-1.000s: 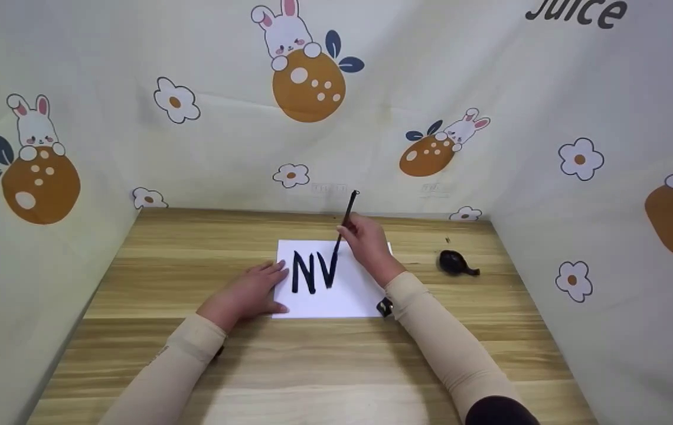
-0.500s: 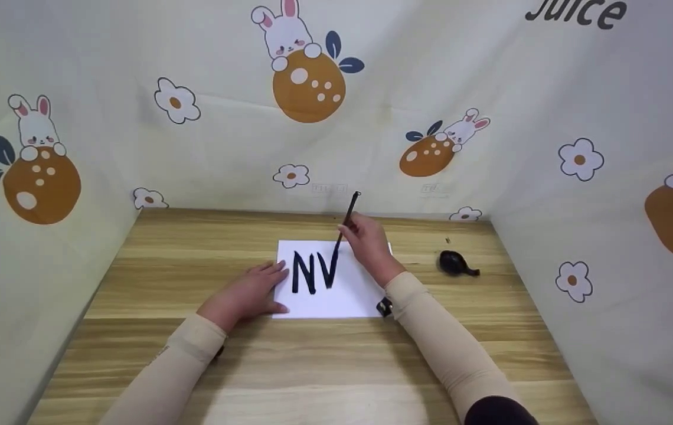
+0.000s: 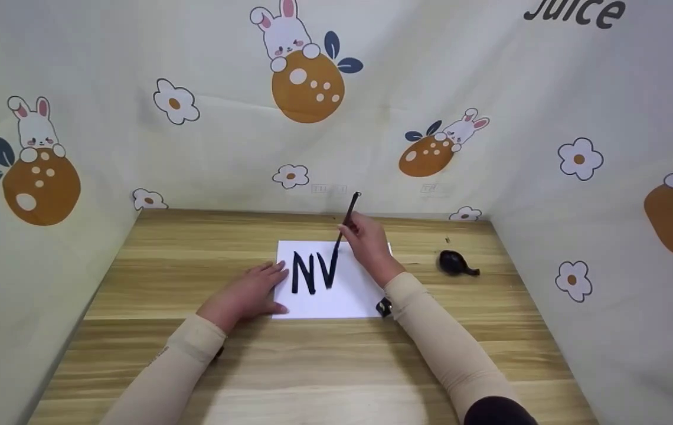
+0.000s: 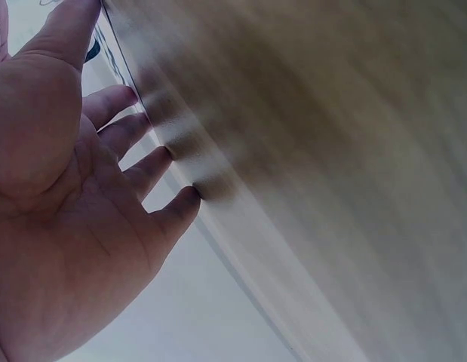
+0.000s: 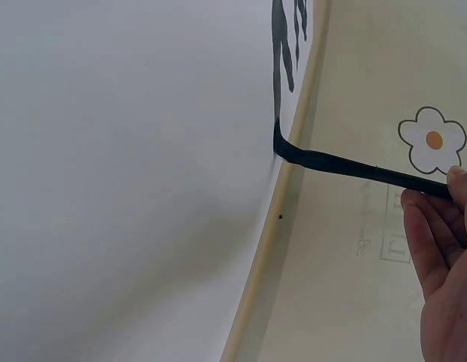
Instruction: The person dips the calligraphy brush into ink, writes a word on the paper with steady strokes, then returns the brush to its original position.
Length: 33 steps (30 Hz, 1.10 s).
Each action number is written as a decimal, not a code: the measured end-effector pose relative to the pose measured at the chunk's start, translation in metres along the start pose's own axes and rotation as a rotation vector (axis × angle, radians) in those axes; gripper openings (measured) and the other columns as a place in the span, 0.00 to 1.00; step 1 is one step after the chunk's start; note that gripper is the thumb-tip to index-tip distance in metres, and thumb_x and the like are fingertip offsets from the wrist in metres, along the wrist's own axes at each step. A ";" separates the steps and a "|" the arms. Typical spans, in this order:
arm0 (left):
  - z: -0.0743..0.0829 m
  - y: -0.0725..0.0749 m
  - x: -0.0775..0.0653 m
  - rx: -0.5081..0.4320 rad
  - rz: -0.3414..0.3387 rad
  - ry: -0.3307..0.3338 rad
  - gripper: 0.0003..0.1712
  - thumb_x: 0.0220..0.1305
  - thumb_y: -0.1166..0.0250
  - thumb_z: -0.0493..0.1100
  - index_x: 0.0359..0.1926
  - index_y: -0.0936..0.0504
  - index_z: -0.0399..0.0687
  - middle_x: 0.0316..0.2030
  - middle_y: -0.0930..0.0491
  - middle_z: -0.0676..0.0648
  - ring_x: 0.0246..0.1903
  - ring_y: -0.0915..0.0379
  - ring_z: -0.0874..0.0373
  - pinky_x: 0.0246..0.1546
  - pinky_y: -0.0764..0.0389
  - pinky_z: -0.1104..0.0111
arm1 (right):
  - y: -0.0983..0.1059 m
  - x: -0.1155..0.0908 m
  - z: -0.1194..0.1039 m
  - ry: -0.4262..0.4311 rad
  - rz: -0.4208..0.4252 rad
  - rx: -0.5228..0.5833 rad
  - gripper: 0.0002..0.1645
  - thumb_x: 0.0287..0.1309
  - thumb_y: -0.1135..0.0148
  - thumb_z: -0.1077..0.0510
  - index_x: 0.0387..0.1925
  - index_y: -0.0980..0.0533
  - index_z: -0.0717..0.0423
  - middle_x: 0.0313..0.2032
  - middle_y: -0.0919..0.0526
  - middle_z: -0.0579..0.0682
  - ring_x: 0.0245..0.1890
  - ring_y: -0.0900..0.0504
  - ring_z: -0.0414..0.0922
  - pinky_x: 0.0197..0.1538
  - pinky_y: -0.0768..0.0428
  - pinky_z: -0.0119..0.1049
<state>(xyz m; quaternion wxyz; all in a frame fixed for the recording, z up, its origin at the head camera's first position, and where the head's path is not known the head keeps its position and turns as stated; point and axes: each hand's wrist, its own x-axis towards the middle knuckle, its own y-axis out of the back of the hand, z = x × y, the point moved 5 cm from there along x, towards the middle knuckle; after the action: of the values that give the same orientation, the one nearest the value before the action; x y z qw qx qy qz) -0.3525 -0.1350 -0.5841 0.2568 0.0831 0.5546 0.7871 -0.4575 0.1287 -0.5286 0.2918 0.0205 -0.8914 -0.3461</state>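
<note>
A white sheet of paper (image 3: 336, 304) lies on the table, bearing thick black strokes that look like the letters N (image 3: 304, 273) and V (image 3: 327, 271). My left hand (image 3: 254, 289) rests at the sheet's left edge with its fingers spread and touching the paper. Between thumb and fingertips, my right hand (image 3: 369, 242) pinches a dark ink brush (image 3: 350, 206), held tilted. Its bristle tip (image 5: 282, 147) bends against the paper at the upper end of the V's right stroke. In the left wrist view, the palm and fingertips of that hand (image 4: 105, 181) show without any object gripped.
On the wooden table (image 3: 289, 366), a black rounded thing (image 3: 453, 262) with a short narrow neck lies to the right. A small black block (image 3: 384, 306) shows beside my right cuff, over the sheet's edge. Printed cloth walls (image 3: 224, 147) enclose the table's back and sides.
The top end of the brush has shifted very slightly to the right. Both hands and the sheet stay in nearly the same place.
</note>
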 end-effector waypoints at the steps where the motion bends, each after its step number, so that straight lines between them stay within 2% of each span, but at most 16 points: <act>1: 0.001 0.001 0.000 0.003 0.006 -0.007 0.54 0.71 0.24 0.62 0.84 0.34 0.38 0.86 0.42 0.38 0.84 0.49 0.32 0.81 0.43 0.35 | 0.000 0.000 0.000 0.000 0.001 -0.003 0.07 0.72 0.26 0.59 0.38 0.17 0.56 0.34 0.11 0.49 0.34 0.15 0.45 0.40 0.13 0.43; 9: 0.002 0.002 -0.002 -0.001 0.020 -0.029 0.54 0.71 0.24 0.62 0.83 0.34 0.36 0.85 0.41 0.36 0.83 0.48 0.30 0.80 0.43 0.33 | 0.008 -0.002 -0.003 -0.023 0.015 0.011 0.07 0.75 0.28 0.58 0.39 0.17 0.55 0.35 0.12 0.48 0.35 0.15 0.44 0.41 0.13 0.43; 17: 0.002 0.002 -0.001 -0.002 0.026 -0.035 0.54 0.70 0.23 0.61 0.83 0.33 0.36 0.85 0.41 0.35 0.83 0.47 0.29 0.80 0.42 0.34 | 0.024 -0.003 -0.012 0.030 0.073 0.018 0.04 0.73 0.27 0.61 0.42 0.16 0.57 0.37 0.10 0.50 0.38 0.11 0.46 0.44 0.10 0.44; 25: -0.001 0.000 0.000 -0.001 0.028 -0.029 0.55 0.70 0.23 0.63 0.84 0.34 0.37 0.85 0.42 0.37 0.83 0.48 0.30 0.81 0.43 0.35 | 0.029 -0.007 -0.013 0.076 0.068 -0.044 0.06 0.75 0.28 0.58 0.44 0.15 0.58 0.40 0.09 0.52 0.39 0.10 0.47 0.45 0.10 0.44; 33: -0.003 -0.001 0.002 -0.005 0.023 -0.030 0.55 0.70 0.23 0.62 0.84 0.34 0.37 0.86 0.42 0.38 0.84 0.48 0.31 0.80 0.42 0.34 | 0.031 -0.013 -0.015 0.117 0.067 -0.115 0.06 0.74 0.27 0.59 0.40 0.17 0.57 0.37 0.11 0.51 0.40 0.10 0.48 0.46 0.10 0.45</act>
<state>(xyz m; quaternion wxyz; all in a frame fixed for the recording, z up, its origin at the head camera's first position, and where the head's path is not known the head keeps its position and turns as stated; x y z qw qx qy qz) -0.3547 -0.1365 -0.5867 0.2561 0.1007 0.5477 0.7901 -0.4338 0.1460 -0.5070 0.3555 -0.0060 -0.8516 -0.3852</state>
